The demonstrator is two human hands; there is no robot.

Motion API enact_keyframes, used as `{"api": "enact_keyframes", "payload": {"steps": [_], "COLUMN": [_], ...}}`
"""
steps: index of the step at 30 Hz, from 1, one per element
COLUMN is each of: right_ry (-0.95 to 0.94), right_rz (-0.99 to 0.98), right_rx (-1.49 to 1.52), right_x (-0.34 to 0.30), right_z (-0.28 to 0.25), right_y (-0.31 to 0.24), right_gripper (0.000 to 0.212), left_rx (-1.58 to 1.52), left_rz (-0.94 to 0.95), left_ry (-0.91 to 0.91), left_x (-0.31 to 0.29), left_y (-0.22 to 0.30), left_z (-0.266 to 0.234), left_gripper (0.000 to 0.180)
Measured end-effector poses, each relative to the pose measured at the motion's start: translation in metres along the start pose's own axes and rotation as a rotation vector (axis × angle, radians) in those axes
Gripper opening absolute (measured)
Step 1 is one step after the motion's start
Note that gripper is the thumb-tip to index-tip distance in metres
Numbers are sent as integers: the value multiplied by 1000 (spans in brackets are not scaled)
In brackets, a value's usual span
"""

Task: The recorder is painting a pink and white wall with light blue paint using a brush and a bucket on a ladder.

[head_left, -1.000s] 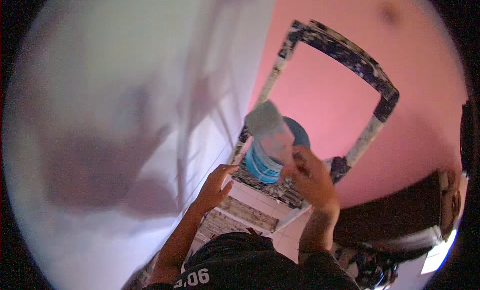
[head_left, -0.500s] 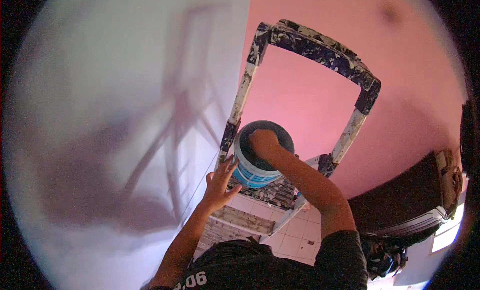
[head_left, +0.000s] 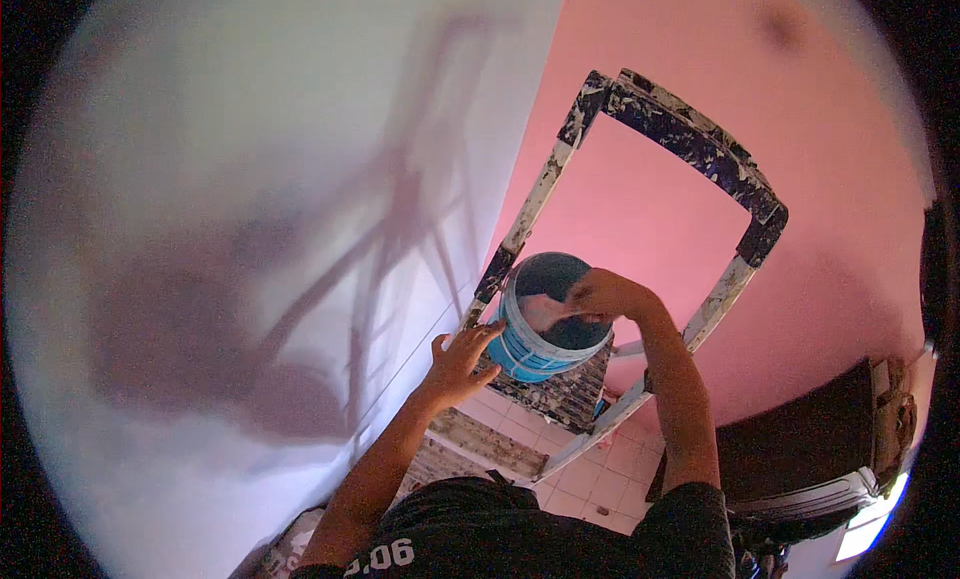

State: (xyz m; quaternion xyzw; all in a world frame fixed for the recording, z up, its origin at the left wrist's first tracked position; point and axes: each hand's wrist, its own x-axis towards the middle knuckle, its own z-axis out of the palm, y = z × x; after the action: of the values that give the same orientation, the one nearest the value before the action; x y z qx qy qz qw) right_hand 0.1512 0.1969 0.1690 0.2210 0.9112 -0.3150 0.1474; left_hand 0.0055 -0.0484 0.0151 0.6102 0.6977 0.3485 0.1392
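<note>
A blue bucket (head_left: pixel 535 361) with a grey rim stands on the paint-spattered platform (head_left: pixel 570 399) of a stepladder. Curled over its mouth, at the rim's right side, is my right hand (head_left: pixel 608 295); its fingers are closed and point down into the bucket, and what they hold cannot be made out. Inside, beside those fingers, shows a pale pinkish patch (head_left: pixel 543 311) whose kind is unclear. My left hand (head_left: pixel 463 364) is against the bucket's left side with fingers spread, fingertips at or touching the wall.
The ladder's top rail (head_left: pixel 690 134), dark and paint-splashed, rises beyond the bucket. A white wall (head_left: pixel 220 129) is on the left, a pink wall (head_left: pixel 640 199) ahead and right. Dark brown furniture (head_left: pixel 800 444) stands at right, and floor tiles (head_left: pixel 600 479) show below.
My right hand has risen from deep inside the bucket to its right rim, uncovering the pale patch. The view has shifted, so ladder and bucket appear further right. My left hand stays beside the bucket.
</note>
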Motion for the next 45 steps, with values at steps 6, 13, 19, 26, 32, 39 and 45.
{"api": "enact_keyframes", "payload": {"steps": [6, 13, 19, 26, 32, 39, 45], "right_ry": [158, 435, 114, -451, -622, -913, -891], "right_rz": [20, -131, -343, -535, -584, -630, -477], "right_rx": [470, 705, 1146, 1096, 1064, 1108, 1175], "right_x": [-79, -90, -23, 46, 33, 38, 67], "right_z": [-14, 31, 107, 164, 193, 228, 278], "right_y": [1, -55, -126, -221, -276, -302, -291], "right_gripper": [21, 13, 20, 30, 31, 28, 24], "left_rx": [-121, -534, -399, 164, 165, 432, 290], "left_rz": [20, -170, 300, 460, 596, 462, 48], "left_ry": [24, 141, 323, 724, 674, 617, 607], "left_x": [-12, -72, -128, -162, -158, -176, -214], "left_y": [-17, -12, 100, 226, 233, 224, 170], "left_z": [-4, -65, -162, -209, -195, -194, -164], "left_gripper": [54, 24, 31, 52, 39, 58, 22]}}
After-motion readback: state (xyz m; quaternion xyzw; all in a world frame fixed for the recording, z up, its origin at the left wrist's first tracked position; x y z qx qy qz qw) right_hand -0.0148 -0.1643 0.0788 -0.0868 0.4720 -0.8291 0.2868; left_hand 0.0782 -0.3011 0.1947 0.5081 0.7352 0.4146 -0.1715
